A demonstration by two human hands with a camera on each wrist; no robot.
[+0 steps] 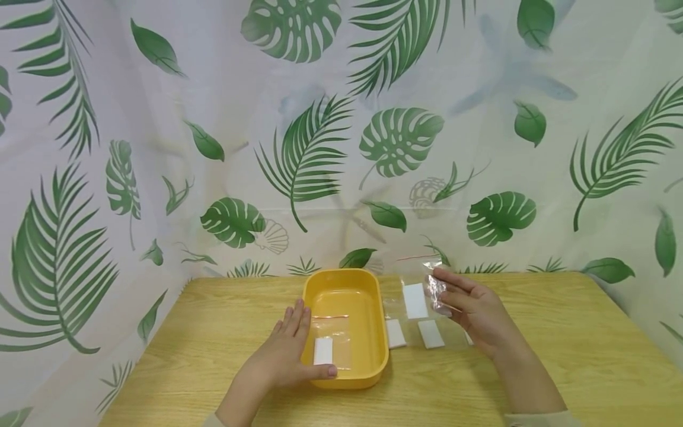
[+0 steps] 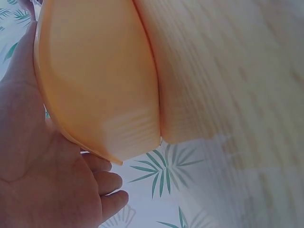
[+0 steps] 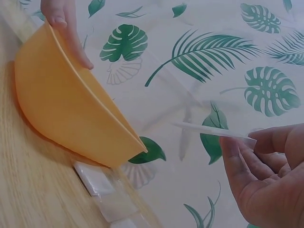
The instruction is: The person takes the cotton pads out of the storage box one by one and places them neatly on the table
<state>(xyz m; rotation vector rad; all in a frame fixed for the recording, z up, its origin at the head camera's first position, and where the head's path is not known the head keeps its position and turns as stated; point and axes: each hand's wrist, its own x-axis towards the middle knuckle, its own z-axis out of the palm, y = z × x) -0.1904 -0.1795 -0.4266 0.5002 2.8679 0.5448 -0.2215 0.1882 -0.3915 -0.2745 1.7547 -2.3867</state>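
My left hand (image 1: 285,350) rests on a yellow plastic tray (image 1: 385,338), its fingers straight along the left rim and thumb over the near rim. Inside the tray lies a clear zip bag (image 1: 342,350) with a red line along its top and a white rectangular piece (image 1: 323,351) in it. Right of the tray, my right hand (image 1: 482,311) pinches another clear zip bag (image 1: 415,273) by its side, raised over the table, with a white piece (image 1: 415,300) showing in it. Seen from the right wrist, this bag (image 3: 209,129) is nearly edge-on between thumb and fingers.
Several more clear bags with white pieces (image 1: 395,333) lie on the wooden table (image 1: 213,332) beside the tray's right side, partly under the raised bag and right hand. A leaf-patterned curtain (image 1: 331,225) hangs behind the table's far edge.
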